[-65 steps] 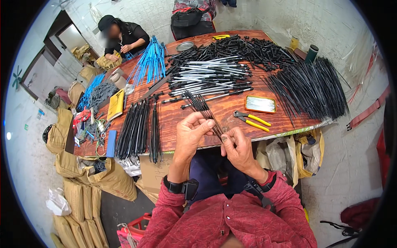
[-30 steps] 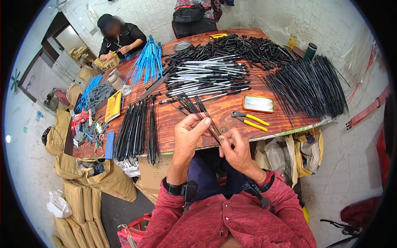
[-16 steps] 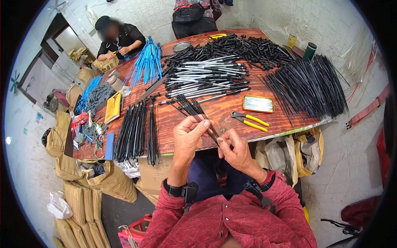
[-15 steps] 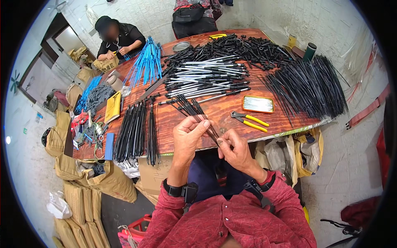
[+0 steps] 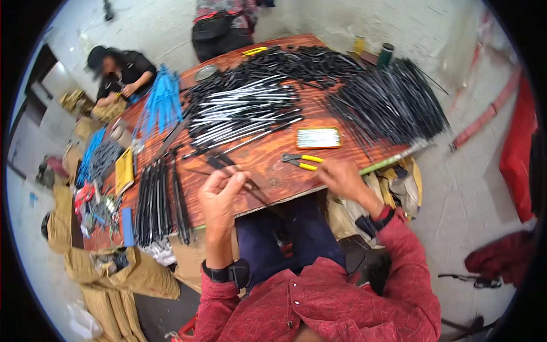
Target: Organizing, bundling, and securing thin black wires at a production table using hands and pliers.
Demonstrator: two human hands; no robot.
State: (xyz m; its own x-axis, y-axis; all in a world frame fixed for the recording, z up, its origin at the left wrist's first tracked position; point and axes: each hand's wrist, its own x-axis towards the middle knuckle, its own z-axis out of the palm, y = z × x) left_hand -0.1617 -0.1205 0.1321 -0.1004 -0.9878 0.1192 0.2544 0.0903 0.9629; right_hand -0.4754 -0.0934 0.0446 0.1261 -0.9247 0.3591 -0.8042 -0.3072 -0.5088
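Note:
My left hand [image 5: 219, 194] is closed in a pinch around a few thin black rods [image 5: 254, 187], held above the table's near edge. Their ends stick out on both sides of the fingers and are smeared by motion. My right hand [image 5: 346, 181] is over the handle ends of the pincer-type cutters [image 5: 303, 162], which have yellow grips and lie on the table. Its fingers are partly hidden and blurred, so whether they grip the handles is unclear. Just beyond the cutters sits a small orange-rimmed tray [image 5: 318, 137] of thin white pieces.
The wooden table [image 5: 250, 162] carries silver-and-black rods [image 5: 245, 111], black parts [image 5: 319, 62], long black strips [image 5: 393, 102] and upright black bundles [image 5: 159, 199]. Blue strips [image 5: 161, 97] stand near a seated person [image 5: 122, 77] at far left. Sacks [image 5: 122, 271] lie below.
My right hand has let go of the black rods' lower ends and moved right to the cutters. My left hand keeps the rods, now more to the left. The view has shifted.

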